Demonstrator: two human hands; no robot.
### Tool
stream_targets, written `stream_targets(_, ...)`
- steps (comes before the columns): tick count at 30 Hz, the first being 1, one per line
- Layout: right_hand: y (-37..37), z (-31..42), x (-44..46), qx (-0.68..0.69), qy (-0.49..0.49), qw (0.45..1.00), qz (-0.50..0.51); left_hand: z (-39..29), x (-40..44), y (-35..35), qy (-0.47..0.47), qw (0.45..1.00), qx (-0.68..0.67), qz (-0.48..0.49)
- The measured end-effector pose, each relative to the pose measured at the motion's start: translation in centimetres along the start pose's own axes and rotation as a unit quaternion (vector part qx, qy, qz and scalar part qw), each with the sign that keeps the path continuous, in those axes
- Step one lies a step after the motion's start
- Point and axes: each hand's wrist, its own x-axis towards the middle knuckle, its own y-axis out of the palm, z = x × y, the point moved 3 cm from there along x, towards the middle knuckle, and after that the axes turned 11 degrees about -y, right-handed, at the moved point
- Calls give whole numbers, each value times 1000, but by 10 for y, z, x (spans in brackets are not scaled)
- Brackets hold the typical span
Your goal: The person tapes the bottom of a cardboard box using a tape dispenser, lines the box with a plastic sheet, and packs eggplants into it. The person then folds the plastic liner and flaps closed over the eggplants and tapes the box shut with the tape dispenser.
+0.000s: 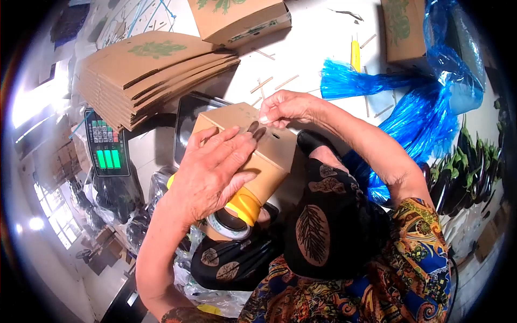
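A closed cardboard box sits in front of me, tilted in view. My left hand lies across it, fingers stretched out and thumb apart; two fingertips are dark. Beneath this hand, against the near side of the box, is a yellow tape dispenser with a tape roll. The palm hides part of the dispenser. My right hand is at the box's far edge, thumb and fingers pinched together just beyond the left fingertips. What they pinch is too small to make out.
Flattened cardboard boxes are stacked at upper left, beside a scale display. Another box stands beyond. Blue plastic strips, a yellow-handled tool and eggplants lie to the right. A dark tray is behind the box.
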Motion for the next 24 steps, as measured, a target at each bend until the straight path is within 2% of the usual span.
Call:
stream_targets(2, 0, -6, 0, 25, 11, 1000, 1, 0, 7, -4, -21, 998, -51, -4)
stream_targets(5, 4, -11, 0, 30, 8, 999, 13, 7, 12, 7, 1, 1000, 22, 7)
stream_targets(11, 10, -4, -3, -24, -54, 998, -22, -6, 48, 6, -49, 974, 85, 204)
stream_targets(14, -23, -34, -8, -215, -13, 974, -64, -8, 59, 25, -71, 955, 127, 259)
stream_targets(17, -31, -49, -37, -127, -82, 980, -130, 4, 73, 48, -109, 933, 126, 319)
stream_targets(18, -38, -56, -42, -154, -87, 972, -156, 5, 81, 55, -108, 921, 150, 343)
stream_targets(21, -49, -73, -48, -228, -93, 945, -216, 12, 110, 57, -206, 869, 92, 441)
stream_targets(24, -46, -72, -59, -239, -69, 933, -259, 51, 118, 93, -232, 902, 49, 361)
